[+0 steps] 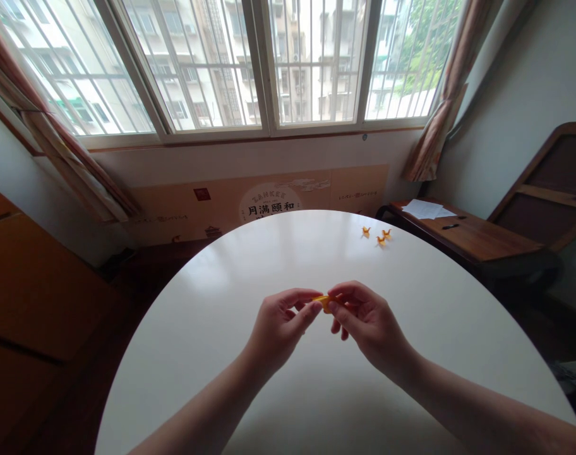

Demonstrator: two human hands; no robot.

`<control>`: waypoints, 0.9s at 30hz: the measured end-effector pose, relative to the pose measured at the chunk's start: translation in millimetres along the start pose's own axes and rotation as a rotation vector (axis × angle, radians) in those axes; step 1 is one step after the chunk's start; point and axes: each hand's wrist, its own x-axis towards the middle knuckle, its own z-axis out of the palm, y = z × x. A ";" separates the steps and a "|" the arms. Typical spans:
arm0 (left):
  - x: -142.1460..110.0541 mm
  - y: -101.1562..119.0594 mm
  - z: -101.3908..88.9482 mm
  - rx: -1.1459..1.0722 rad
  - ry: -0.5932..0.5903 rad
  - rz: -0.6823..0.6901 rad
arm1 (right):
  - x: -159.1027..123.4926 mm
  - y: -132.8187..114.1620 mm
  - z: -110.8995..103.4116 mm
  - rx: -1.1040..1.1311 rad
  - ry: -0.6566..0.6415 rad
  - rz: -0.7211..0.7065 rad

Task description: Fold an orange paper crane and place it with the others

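Between my two hands, above the middle of the white round table [212, 366], is a small folded piece of orange-yellow paper [324, 303]. My left hand [283, 319] pinches its left side between thumb and forefinger. On the other side, my right hand [361, 313] grips it with thumb and forefinger, its lower fingers curled beneath. Fingertips cover much of the paper, so its full shape is hidden. Toward the far right of the tabletop sit three small orange folded paper figures with pointed ends: one on the left [366, 232], one in front [381, 241] and one on the right [386, 234].
Right of the table stands a wooden side table [487, 240] bearing white paper sheets [423, 209] and a dark pen [450, 226]. A printed cardboard panel [311, 189] lies behind, under a barred window [311, 63]. Wooden cabinet fronts [27, 278] stand at left.
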 end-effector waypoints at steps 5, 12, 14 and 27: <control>-1.2 1.3 1.0 0.162 0.025 0.077 | -1.1 -1.4 0.9 -0.046 -0.012 -0.049; -2.0 -1.0 -0.1 0.237 0.044 0.123 | -0.8 1.5 -0.4 -0.062 -0.027 -0.024; -2.0 -2.2 0.2 0.223 0.037 0.120 | -1.3 2.2 0.0 -0.044 -0.044 0.001; -3.6 -4.0 3.1 0.105 -0.016 0.035 | -0.8 3.9 0.4 0.013 -0.016 0.070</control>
